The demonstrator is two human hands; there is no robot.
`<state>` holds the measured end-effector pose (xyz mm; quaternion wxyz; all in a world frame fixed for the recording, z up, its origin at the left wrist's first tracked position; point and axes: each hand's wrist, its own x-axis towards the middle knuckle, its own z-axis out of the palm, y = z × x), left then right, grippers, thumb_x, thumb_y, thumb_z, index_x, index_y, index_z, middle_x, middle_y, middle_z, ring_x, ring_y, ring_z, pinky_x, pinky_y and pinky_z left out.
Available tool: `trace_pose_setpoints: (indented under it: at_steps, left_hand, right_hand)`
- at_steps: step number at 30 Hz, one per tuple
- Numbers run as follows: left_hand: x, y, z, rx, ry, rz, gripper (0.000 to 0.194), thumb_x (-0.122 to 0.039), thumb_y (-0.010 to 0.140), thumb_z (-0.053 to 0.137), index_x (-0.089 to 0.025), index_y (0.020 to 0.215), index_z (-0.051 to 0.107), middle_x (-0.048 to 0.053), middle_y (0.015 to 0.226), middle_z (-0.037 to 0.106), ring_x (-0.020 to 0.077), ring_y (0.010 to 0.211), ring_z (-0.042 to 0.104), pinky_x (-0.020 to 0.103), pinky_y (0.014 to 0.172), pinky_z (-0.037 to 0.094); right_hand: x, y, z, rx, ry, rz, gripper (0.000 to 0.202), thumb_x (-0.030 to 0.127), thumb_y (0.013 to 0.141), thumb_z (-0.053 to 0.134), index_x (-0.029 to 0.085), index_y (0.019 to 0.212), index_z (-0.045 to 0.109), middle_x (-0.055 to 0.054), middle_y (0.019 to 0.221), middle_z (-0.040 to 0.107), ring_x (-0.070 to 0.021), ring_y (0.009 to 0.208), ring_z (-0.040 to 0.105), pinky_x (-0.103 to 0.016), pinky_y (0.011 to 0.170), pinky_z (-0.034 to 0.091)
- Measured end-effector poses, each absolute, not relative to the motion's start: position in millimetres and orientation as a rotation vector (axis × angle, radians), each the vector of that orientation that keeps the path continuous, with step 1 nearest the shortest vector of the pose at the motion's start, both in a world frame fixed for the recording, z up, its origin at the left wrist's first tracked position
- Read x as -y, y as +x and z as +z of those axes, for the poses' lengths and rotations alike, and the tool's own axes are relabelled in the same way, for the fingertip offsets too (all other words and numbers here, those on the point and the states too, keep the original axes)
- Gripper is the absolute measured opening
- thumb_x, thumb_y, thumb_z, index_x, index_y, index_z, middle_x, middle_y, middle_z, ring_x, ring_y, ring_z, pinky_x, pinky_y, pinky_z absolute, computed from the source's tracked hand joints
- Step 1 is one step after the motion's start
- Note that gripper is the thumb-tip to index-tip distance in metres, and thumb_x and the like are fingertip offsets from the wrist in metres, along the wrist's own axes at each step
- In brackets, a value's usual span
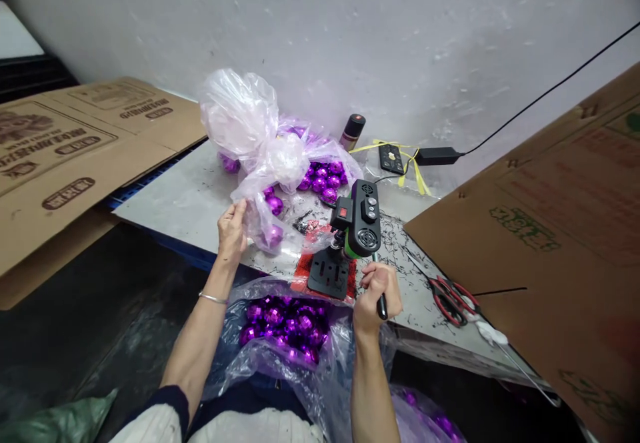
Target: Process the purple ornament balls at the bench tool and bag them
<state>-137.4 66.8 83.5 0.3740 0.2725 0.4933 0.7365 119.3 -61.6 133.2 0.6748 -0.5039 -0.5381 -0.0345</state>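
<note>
Clear plastic, likely limp and slippery, the bag (285, 163) on the table's (173, 186) left is best held where the left hand (232, 233) pinches its near edge; the right hand (379, 289) clasps a lever (382, 308).

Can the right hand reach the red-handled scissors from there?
Probably yes, if the right hand releases the black handle: the scissors lie openly to its right, with nothing bulky between.

From the clear bag (280, 159), I see passing room over the tabletop (183, 183) toward nine o'clock, the black machine (363, 219) blocking four.
</note>
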Motion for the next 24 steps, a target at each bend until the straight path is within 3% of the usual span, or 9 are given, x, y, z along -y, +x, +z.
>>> trace_pose_setpoints:
  at_steps: [3, 6, 9, 11, 12, 15, 17, 20, 24]
  left_hand:
    - [-63.0, -150.6, 76.3, -1.365, 0.771, 1.851, 0.051, -0.066, 0.078, 0.079, -0.018, 0.094, 0.071, 0.004, 0.083, 0.073, 0.0204, 0.081, 0.072, 0.030, 0.080, 0.058]
    - [-45.1, -175.8, 62.4, -1.884, 1.074, 1.549, 0.036, -0.038, 0.088, 0.069, -0.014, 0.115, 0.073, 0.013, 0.096, 0.077, 0.0308, 0.098, 0.076, 0.043, 0.095, 0.061]
    - [-26.5, -187.1, 57.4, -2.235, 1.441, 1.360, 0.066, -0.017, 0.082, 0.063, -0.004, 0.147, 0.061, 0.030, 0.140, 0.069, 0.0463, 0.133, 0.066, 0.063, 0.116, 0.049]
    - [-22.4, -179.4, 61.5, -2.164, 1.783, 1.431, 0.073, -0.011, 0.082, 0.057, -0.002, 0.155, 0.055, 0.031, 0.157, 0.058, 0.0473, 0.144, 0.058, 0.067, 0.122, 0.042]
    - [-24.5, -171.0, 64.9, -2.029, 1.955, 1.476, 0.070, -0.010, 0.085, 0.053, -0.004, 0.154, 0.058, 0.027, 0.157, 0.060, 0.0439, 0.144, 0.059, 0.064, 0.124, 0.042]
    - [-48.8, -133.3, 76.1, -1.556, 2.224, 1.446, 0.052, -0.010, 0.092, 0.046, -0.017, 0.135, 0.075, 0.013, 0.137, 0.077, 0.0304, 0.131, 0.070, 0.049, 0.122, 0.050]
    - [-75.3, -103.8, 82.5, -1.470, 2.196, 1.288, 0.044, -0.014, 0.096, 0.048, -0.020, 0.126, 0.078, 0.010, 0.128, 0.081, 0.0270, 0.122, 0.074, 0.043, 0.114, 0.056]
    - [-112.6, -65.9, 90.7, -1.655, 2.076, 0.932, 0.036, -0.028, 0.103, 0.055, -0.018, 0.131, 0.075, 0.015, 0.125, 0.082, 0.0305, 0.119, 0.077, 0.042, 0.105, 0.059]
    - [-131.3, -41.9, 97.9, -1.779, 2.036, 0.383, 0.046, -0.047, 0.100, 0.071, -0.019, 0.136, 0.069, 0.019, 0.134, 0.077, 0.0379, 0.127, 0.073, 0.044, 0.105, 0.056]
  right_hand:
    - [62.1, 119.5, 131.2, 1.204, -1.155, -0.074, 0.048, 0.040, 0.112, 0.048, 0.023, 0.067, 0.053, 0.002, 0.067, 0.060, -0.0131, 0.062, 0.059, -0.030, 0.059, 0.044]
    - [62.2, 119.6, 129.5, 1.203, -1.152, -0.068, 0.047, 0.039, 0.112, 0.047, 0.023, 0.067, 0.053, 0.001, 0.068, 0.059, -0.0136, 0.064, 0.060, -0.030, 0.061, 0.044]
    - [61.6, 119.4, 129.6, 1.207, -1.116, -0.073, 0.046, 0.035, 0.111, 0.048, 0.023, 0.067, 0.053, 0.002, 0.068, 0.060, -0.0135, 0.063, 0.060, -0.030, 0.061, 0.043]
    - [61.2, 119.0, 130.2, 1.209, -1.101, -0.075, 0.046, 0.033, 0.111, 0.048, 0.023, 0.067, 0.053, 0.001, 0.068, 0.059, -0.0136, 0.063, 0.060, -0.030, 0.060, 0.042]
    - [61.0, 118.8, 130.5, 1.211, -1.099, -0.075, 0.046, 0.032, 0.112, 0.047, 0.023, 0.066, 0.052, 0.002, 0.068, 0.059, -0.0136, 0.063, 0.060, -0.031, 0.060, 0.042]
    - [61.2, 118.3, 131.2, 1.212, -1.110, -0.076, 0.046, 0.034, 0.112, 0.047, 0.023, 0.068, 0.052, 0.002, 0.069, 0.058, -0.0129, 0.062, 0.059, -0.030, 0.061, 0.043]
    - [61.7, 118.2, 131.2, 1.226, -1.107, -0.080, 0.044, 0.033, 0.112, 0.046, 0.022, 0.070, 0.053, 0.003, 0.069, 0.058, -0.0122, 0.063, 0.058, -0.029, 0.061, 0.042]
    - [62.4, 118.5, 130.1, 1.256, -1.094, -0.087, 0.041, 0.028, 0.112, 0.046, 0.022, 0.072, 0.054, 0.003, 0.069, 0.057, -0.0109, 0.063, 0.057, -0.027, 0.060, 0.042]
    - [62.4, 119.6, 128.1, 1.278, -1.074, -0.102, 0.040, 0.025, 0.112, 0.044, 0.022, 0.072, 0.052, 0.003, 0.072, 0.058, -0.0108, 0.062, 0.054, -0.028, 0.060, 0.041]
